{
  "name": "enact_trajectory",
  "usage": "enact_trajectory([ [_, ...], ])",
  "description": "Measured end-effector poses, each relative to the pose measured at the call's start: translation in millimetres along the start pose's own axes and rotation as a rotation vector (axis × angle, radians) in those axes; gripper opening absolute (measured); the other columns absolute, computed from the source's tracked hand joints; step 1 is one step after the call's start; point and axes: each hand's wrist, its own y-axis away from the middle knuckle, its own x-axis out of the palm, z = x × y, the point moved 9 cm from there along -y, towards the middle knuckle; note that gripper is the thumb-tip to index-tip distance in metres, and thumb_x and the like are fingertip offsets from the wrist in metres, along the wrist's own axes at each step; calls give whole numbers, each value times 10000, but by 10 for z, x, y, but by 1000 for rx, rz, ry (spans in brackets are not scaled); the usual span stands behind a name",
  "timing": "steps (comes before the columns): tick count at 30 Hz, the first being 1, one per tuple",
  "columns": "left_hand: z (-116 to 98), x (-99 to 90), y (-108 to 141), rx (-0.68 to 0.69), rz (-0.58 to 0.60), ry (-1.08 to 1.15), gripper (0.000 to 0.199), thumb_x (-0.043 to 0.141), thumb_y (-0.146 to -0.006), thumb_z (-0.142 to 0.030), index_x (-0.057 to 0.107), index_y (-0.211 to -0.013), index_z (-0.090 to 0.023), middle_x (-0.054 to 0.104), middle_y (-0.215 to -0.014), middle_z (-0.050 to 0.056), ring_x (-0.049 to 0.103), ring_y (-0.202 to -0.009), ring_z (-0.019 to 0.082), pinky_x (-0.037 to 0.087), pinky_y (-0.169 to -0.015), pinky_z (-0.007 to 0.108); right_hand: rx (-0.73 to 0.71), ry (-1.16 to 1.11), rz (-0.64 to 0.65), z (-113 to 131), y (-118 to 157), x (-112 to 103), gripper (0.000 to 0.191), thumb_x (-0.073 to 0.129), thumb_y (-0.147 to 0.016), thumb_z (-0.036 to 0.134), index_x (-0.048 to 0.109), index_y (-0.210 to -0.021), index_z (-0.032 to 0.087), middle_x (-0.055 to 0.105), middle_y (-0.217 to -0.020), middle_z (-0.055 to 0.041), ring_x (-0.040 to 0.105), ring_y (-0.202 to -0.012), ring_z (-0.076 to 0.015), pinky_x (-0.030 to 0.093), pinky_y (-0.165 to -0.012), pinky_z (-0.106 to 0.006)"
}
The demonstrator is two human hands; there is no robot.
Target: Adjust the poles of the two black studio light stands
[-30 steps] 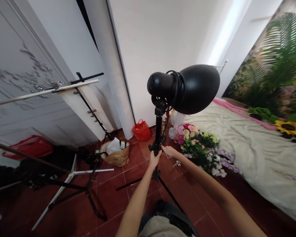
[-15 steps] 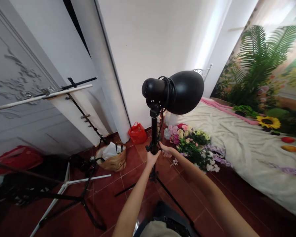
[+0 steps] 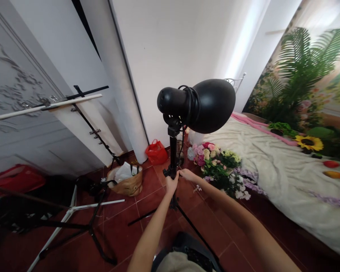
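Observation:
A black studio lamp (image 3: 212, 105) with a wide reflector and its cable coiled round its neck tops a black light stand (image 3: 173, 151). My left hand (image 3: 172, 183) is wrapped round the pole just under its collar clamp (image 3: 169, 172). From the right side, my right hand (image 3: 188, 174) has its fingers closed in against the pole, close to my left thumb; its fingertips are partly hidden. The stand's legs (image 3: 194, 223) spread over the red tiles.
A bunch of artificial flowers (image 3: 215, 162) lies beside the cloth-covered bed (image 3: 277, 173) at right. A red bag (image 3: 156, 153) and a woven basket (image 3: 129, 185) sit behind. More stands (image 3: 95, 230) and a white pole (image 3: 73, 99) occupy the left.
The lamp has shifted slightly left and looks a little larger. My right hand has moved left and in closer to the pole and my left hand.

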Motion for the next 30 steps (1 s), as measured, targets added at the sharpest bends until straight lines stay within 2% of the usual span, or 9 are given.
enact_trajectory([
  [3, 49, -4, 4, -32, -24, -28, 378, 609, -727, -483, 672, -825, -123, 706, -801, 130, 669, -806, 246, 514, -743, 352, -70, 86, -93, -21, -8, 68, 344, 336, -954, 332, 609, -851, 149, 623, -848, -59, 592, -801, -169, 462, -788, -302],
  [7, 25, -21, 8, -49, -44, -33, 365, 623, -708, -473, 672, -787, -119, 704, -753, 124, 670, -787, 249, 517, -732, 345, -227, 269, -302, 68, 102, 3, 380, 263, -956, 320, 575, -791, 182, 616, -806, -82, 574, -749, -154, 423, -710, -232],
  [10, -4, -29, 15, -63, -51, 4, 356, 649, -683, -459, 672, -792, -121, 703, -728, 109, 669, -805, 250, 520, -729, 338, -247, 243, -236, 89, 128, -45, 367, 295, -948, 376, 577, -809, 189, 623, -766, -56, 577, -705, -146, 412, -657, -214],
  [13, -38, -33, 25, -68, -61, 28, 342, 669, -664, -447, 669, -772, -123, 701, -720, 105, 670, -792, 251, 523, -714, 339, -245, 40, -171, 126, 156, -153, 371, 338, -927, 440, 595, -825, 192, 634, -747, -23, 586, -687, -136, 424, -648, -207],
  [18, -65, -56, 51, -83, -99, 49, 314, 697, -636, -429, 663, -726, -130, 694, -697, 105, 671, -782, 257, 525, -689, 333, -228, -248, -181, 158, 245, -218, 368, 400, -882, 484, 619, -910, 189, 662, -872, -44, 610, -746, -154, 476, -696, -253],
  [22, -50, -48, 55, -79, -97, 35, 303, 692, -644, -431, 659, -722, -141, 688, -677, 87, 670, -781, 244, 522, -678, 316, -177, -267, -181, 11, 412, -127, 338, 452, -857, 485, 621, -889, 194, 633, -902, -67, 607, -784, -171, 500, -701, -279],
  [26, -10, -31, 43, -65, -91, -42, 321, 655, -675, -461, 648, -680, -140, 674, -665, 85, 664, -715, 225, 511, -654, 305, -241, -162, -64, -70, 670, -19, 282, 467, -863, 428, 627, -837, 199, 603, -856, -53, 579, -730, -156, 495, -694, -284],
  [28, -10, -15, 37, -43, -85, -68, 332, 636, -690, -471, 638, -668, -140, 668, -661, 82, 654, -682, 215, 505, -644, 303, -263, -139, -110, -34, 753, -113, 242, 487, -855, 395, 616, -917, 200, 598, -879, -55, 572, -749, -162, 494, -728, -307],
  [30, -24, 13, 33, -15, -65, -52, 333, 629, -694, -471, 632, -680, -139, 669, -682, 81, 645, -671, 207, 503, -647, 304, -292, -149, -240, 110, 777, -283, 289, 551, -815, 379, 571, -1038, 197, 590, -968, -74, 573, -849, -183, 481, -811, -343],
])
